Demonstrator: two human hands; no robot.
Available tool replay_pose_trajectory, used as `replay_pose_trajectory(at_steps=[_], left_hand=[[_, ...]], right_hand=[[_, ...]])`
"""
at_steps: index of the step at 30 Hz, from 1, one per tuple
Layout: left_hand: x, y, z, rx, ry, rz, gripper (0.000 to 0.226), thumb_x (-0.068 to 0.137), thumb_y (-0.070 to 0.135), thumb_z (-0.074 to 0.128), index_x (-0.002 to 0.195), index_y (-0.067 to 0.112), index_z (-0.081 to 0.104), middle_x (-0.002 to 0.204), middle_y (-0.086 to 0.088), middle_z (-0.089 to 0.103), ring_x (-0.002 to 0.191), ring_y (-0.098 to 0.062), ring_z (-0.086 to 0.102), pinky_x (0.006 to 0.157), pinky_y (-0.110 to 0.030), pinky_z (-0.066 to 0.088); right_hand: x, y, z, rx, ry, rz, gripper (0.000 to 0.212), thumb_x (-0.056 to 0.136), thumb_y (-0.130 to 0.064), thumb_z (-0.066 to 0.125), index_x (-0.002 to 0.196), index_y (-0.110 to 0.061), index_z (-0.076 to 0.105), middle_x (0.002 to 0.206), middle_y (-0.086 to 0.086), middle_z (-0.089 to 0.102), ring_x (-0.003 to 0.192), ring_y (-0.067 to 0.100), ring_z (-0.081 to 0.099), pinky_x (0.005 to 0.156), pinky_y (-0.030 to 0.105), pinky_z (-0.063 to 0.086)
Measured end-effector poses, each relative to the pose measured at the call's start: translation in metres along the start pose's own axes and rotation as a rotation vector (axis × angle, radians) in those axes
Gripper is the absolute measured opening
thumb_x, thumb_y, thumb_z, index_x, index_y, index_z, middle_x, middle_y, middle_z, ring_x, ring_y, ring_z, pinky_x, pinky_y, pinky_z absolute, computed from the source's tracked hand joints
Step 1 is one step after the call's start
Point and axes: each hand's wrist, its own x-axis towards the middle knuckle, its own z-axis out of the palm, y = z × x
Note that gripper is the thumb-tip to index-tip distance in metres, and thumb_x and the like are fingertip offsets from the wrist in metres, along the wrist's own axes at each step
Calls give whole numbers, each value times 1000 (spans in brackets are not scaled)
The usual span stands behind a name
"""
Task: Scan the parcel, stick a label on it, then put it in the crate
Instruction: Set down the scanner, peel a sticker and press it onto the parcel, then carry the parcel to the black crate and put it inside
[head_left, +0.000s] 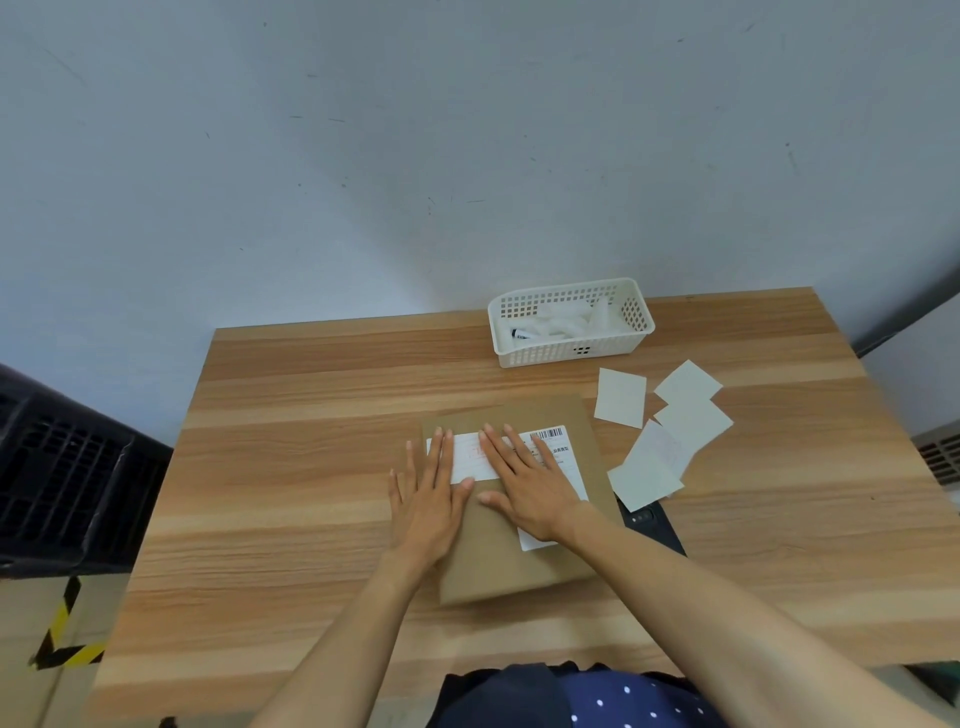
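A flat brown cardboard parcel (498, 561) lies in the middle of the wooden table (291, 467). A white label (470, 457) sits on its top, beside a printed shipping label with a barcode (548, 435). My left hand (428, 504) lies flat with fingers spread over the white label's left end and the parcel's left edge. My right hand (524, 483) lies flat, palm down, across the labels. A dark crate (62, 478) stands to the left of the table. A black scanner (654, 525) lies at the parcel's right edge, partly hidden.
A white perforated basket (571, 353) with white items stands at the back of the table. Several loose pale label sheets (670, 431) are scattered right of the parcel. A cardboard box with yellow-black tape (57, 639) stands at the lower left.
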Motion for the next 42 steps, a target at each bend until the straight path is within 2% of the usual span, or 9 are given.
replay_pose_trajectory(at_steps=[6, 10, 13, 16, 22, 27, 30, 37, 42], left_hand=[[-14, -12, 2, -46, 1, -93, 71, 99, 60, 16, 156, 31, -16, 163, 17, -20, 153, -23, -18, 121, -52, 3], [-28, -19, 4, -107, -45, -195, 72, 101, 58, 18, 157, 27, -15, 165, 10, -17, 154, -25, -12, 121, -53, 4], [-39, -21, 4, -154, -47, -221, 71, 101, 57, 19, 157, 27, -12, 166, 9, -12, 154, -26, -6, 121, -52, 4], [-45, -22, 7, -223, -50, -238, 70, 101, 57, 19, 159, 25, -6, 167, 8, -5, 154, -27, 1, 121, -49, 8], [-52, -5, 1, -607, -51, -311, 82, 97, 64, 19, 159, 11, 6, 167, -4, 10, 154, -19, 9, 123, -33, 7], [-59, 9, -2, -773, -114, -418, 104, 78, 91, 20, 154, 21, 28, 157, 1, 39, 143, -25, 39, 116, -42, 31], [-66, 20, -4, -891, -141, -459, 97, 77, 91, 22, 144, 24, 41, 139, 4, 55, 127, -25, 53, 101, -40, 42], [-82, 38, -8, -980, -42, -475, 88, 85, 81, 33, 145, 17, 38, 143, -3, 52, 126, -24, 52, 97, -36, 40], [-90, 47, -17, -954, 34, -454, 96, 81, 84, 33, 149, 17, 34, 151, -4, 46, 137, -28, 44, 109, -44, 36]], right_hand=[[-5, 6, 1, 3, -9, 51, 95, 72, -74, -14, 149, -21, -29, 156, -10, -35, 144, 11, -32, 122, 42, -14], [-23, 25, 3, 12, 23, 103, 85, 89, -66, 2, 155, -18, -24, 160, -7, -31, 147, 11, -29, 124, 40, -9], [-43, 39, 7, 33, 78, 179, 80, 86, -64, -7, 150, -22, -28, 160, -7, -30, 148, 12, -28, 126, 40, -9], [-59, 46, 12, 110, 102, 297, 75, 99, -59, 13, 155, -24, -21, 160, -10, -28, 153, 16, -23, 127, 42, -6], [-79, 44, 19, 288, 184, 470, 74, 104, -54, 26, 160, -21, -9, 170, 1, -12, 157, 26, -5, 125, 46, 6], [-88, 37, 19, 525, 197, 619, 78, 102, -57, 25, 160, -9, 2, 167, 13, 19, 150, 36, 24, 117, 53, 29], [-85, 38, 19, 769, 151, 698, 80, 101, -59, 24, 158, -4, 13, 161, 20, 30, 147, 38, 31, 117, 50, 29], [-92, 34, 17, 942, 218, 733, 84, 97, -66, 32, 152, -3, 26, 152, 20, 41, 139, 39, 42, 113, 49, 36], [-101, 26, 12, 995, 281, 713, 89, 94, -70, 34, 153, -5, 23, 154, 18, 40, 139, 38, 42, 113, 51, 37]])
